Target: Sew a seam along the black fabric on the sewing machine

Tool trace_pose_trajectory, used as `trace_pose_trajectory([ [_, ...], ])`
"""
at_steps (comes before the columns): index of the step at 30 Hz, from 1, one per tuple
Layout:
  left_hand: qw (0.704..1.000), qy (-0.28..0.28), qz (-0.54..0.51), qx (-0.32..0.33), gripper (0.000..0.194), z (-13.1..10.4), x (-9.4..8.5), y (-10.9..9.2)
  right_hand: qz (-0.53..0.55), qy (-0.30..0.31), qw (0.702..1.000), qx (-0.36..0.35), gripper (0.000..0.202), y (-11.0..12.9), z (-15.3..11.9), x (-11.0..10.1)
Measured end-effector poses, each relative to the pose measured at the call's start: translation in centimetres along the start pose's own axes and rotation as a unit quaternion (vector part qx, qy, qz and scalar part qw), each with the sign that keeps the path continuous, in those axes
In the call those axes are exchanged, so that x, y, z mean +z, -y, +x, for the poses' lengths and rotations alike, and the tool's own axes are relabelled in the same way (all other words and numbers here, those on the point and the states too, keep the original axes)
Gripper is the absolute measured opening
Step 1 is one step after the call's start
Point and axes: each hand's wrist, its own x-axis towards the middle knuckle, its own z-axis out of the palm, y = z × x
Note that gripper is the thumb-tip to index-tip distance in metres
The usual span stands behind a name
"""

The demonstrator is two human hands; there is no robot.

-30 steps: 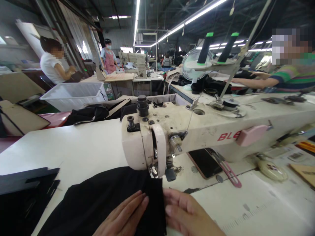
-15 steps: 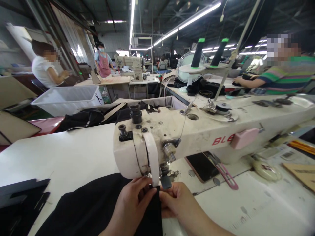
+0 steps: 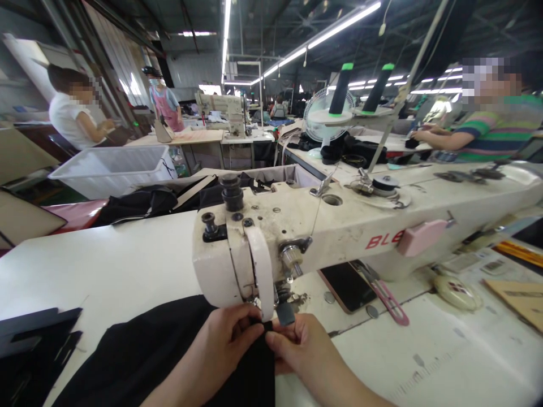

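Note:
A cream sewing machine (image 3: pixel 322 226) stands across the white table (image 3: pixel 114 265). Black fabric (image 3: pixel 144 350) lies in front of its needle end. My left hand (image 3: pixel 224 339) pinches the fabric's edge just below the presser foot (image 3: pixel 285 312). My right hand (image 3: pixel 297 345) pinches the same edge from the right, fingertips meeting the left hand's. The needle itself is hidden behind the machine's face and my fingers.
A stack of black pieces (image 3: pixel 34 345) lies at the table's left edge. A phone (image 3: pixel 348 285), pink-handled clippers (image 3: pixel 388 297) and a tape measure (image 3: pixel 458 291) lie under the machine arm. A white bin (image 3: pixel 110 167) and more black fabric (image 3: pixel 139 203) sit behind. Other people work nearby.
One second ago both hands lay flat on the fabric, lower down. They have moved up to the presser foot and closed on the fabric's edge. The view shifted slightly left.

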Motion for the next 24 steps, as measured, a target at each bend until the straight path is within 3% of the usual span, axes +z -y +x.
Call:
trace_pose_trajectory([
  [6, 0.998, 0.045, -0.017, -0.051, 0.013, 0.7, -1.2, 0.0, -0.013, 0.023, 1.0, 0.004, 0.033, 0.4, 0.3, 0.4],
  [9, 0.998, 0.021, -0.004, -0.065, 0.016, 0.8, -0.8, 0.4, -0.05, 0.015, 0.999, 0.003, 0.03, 0.2, 0.2, 0.3],
  [11, 0.997, -0.022, 0.013, -0.077, 0.018, 0.9, -0.4, 0.4, -0.134, -0.02, 0.99, -0.044, 0.023, -0.1, -0.3, 0.1],
  [13, 0.993, -0.067, 0.03, -0.093, 0.017, 0.9, 0.1, 0.3, -0.294, -0.044, 0.941, -0.163, 0.03, -0.5, -1.0, -0.2],
  [15, 0.989, -0.09, 0.04, -0.11, 0.017, 1.0, 0.3, 0.1, -0.463, -0.018, 0.841, -0.277, 0.047, -0.6, -1.6, -0.4],
  [16, 0.988, -0.091, 0.043, -0.116, 0.017, 1.0, 0.3, -0.1, -0.526, 0.013, 0.794, -0.304, 0.051, -0.6, -1.8, -0.5],
  [18, 0.987, -0.084, 0.042, -0.127, 0.021, 1.1, 0.2, -0.3, -0.601, 0.065, 0.741, -0.294, 0.054, -0.2, -2.0, -0.6],
  [20, 0.987, -0.082, 0.037, -0.134, 0.025, 1.1, 0.1, -0.5, -0.64, 0.092, 0.715, -0.267, 0.053, 0.5, -1.9, -0.7],
  [24, 0.986, -0.092, 0.03, -0.138, 0.026, 1.2, 0.0, -0.8, -0.657, 0.103, 0.705, -0.246, 0.052, 1.6, -1.7, -0.5],
])
